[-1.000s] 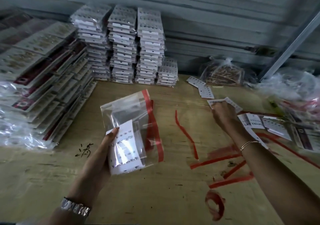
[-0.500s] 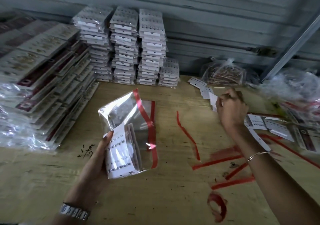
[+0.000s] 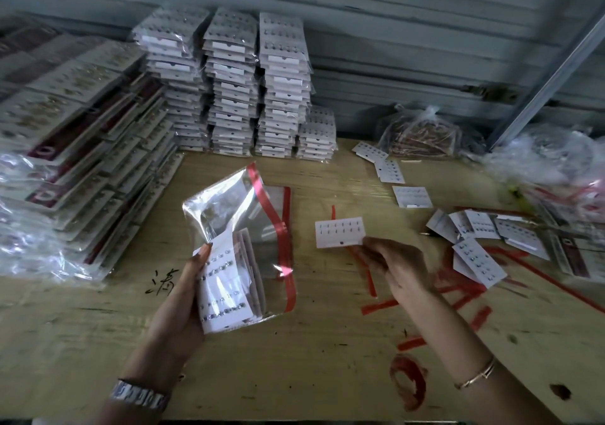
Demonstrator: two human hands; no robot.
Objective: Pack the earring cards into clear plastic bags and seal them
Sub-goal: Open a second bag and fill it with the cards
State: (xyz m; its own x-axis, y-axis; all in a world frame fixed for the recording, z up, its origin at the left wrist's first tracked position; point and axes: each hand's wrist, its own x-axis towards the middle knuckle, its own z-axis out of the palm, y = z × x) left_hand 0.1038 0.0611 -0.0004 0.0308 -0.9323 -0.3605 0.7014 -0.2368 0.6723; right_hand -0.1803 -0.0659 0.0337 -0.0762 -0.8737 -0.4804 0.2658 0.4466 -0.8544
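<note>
My left hand (image 3: 183, 297) grips a clear plastic bag (image 3: 235, 225) with a red adhesive strip, held upright above the wooden table (image 3: 294, 359). Several white earring cards (image 3: 226, 290) sit in the bag's lower part, under my thumb. My right hand (image 3: 393, 264) pinches a single white earring card (image 3: 340, 231) by its lower right corner, just right of the bag's open mouth. Loose earring cards (image 3: 474, 248) lie scattered on the table to the right.
Tall stacks of packed card bags (image 3: 255, 84) stand against the back wall, and more slanting stacks (image 3: 82, 149) fill the left. Peeled red strips (image 3: 458, 293) litter the table at right. A pile of plastic bags (image 3: 556, 175) sits at far right.
My right hand picked a card from the far-right cards and carried it left and nearer, toward the bag. My left hand tilted the bag more upright.
</note>
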